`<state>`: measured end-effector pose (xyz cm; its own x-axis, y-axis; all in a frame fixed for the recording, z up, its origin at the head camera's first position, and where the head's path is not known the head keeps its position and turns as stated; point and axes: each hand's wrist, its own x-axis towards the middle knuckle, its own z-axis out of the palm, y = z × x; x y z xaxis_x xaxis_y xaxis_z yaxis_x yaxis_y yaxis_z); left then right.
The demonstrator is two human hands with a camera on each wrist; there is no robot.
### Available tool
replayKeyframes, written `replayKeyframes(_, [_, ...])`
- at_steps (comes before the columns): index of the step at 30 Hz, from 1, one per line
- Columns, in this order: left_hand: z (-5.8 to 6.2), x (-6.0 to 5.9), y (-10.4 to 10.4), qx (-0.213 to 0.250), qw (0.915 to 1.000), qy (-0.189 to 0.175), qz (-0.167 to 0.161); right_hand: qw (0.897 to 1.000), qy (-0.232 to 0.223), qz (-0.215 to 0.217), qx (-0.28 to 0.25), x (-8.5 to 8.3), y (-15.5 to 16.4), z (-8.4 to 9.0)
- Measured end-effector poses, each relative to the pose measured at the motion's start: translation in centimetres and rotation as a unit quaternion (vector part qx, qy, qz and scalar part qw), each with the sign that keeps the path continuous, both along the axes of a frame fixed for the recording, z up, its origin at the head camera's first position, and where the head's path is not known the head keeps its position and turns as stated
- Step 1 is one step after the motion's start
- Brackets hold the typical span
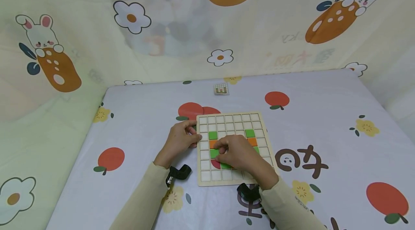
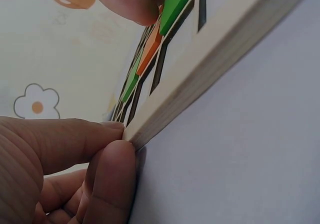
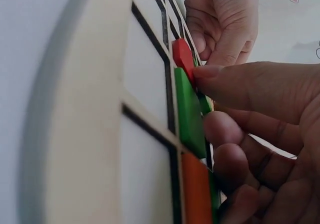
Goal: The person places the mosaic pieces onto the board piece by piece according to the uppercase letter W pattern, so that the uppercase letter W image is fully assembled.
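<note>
A square wooden grid board (image 1: 203,176) lies flat, with green, orange and red tiles in some cells. My left hand (image 1: 181,136) holds the board's left edge between thumb and fingers, which the left wrist view shows close up. My right hand (image 1: 241,152) is over the middle of the grid, fingers bent. In the right wrist view, its thumb touches the red tile (image 3: 183,54), beside a green tile (image 3: 189,114) and an orange tile (image 3: 196,189). A green tile (image 1: 250,133) and an orange tile (image 1: 251,142) sit on the board's right side. The right hand hides several cells.
A small card with a grid pattern (image 1: 221,89) lies behind the board. The table cover (image 1: 146,114) has printed fruit and flowers. A patterned curtain (image 1: 181,60) hangs along the back and sides. Black wrist mounts (image 1: 179,172) sit at both cuffs.
</note>
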<state>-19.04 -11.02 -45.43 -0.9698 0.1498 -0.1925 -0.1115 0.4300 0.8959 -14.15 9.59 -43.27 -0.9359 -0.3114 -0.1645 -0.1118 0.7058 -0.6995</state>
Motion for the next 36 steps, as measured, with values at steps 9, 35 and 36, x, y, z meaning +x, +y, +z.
replayKeyframes(9, [-0.1,-0.2,0.0,-0.007,1.0000,0.004,0.000,1.000,0.022,0.015,-0.005,0.0,0.2,-0.2])
replayKeyframes(35, [0.5,-2.0,-0.6,-0.083,0.9931,0.079,-0.024,0.996,0.083,-0.002,0.030,-3.3,6.2,1.3])
replayKeyframes(36, [0.8,-2.2,-0.7,-0.109,0.9882,0.104,-0.023,0.995,0.084,-0.013,0.044,-3.8,7.0,1.5])
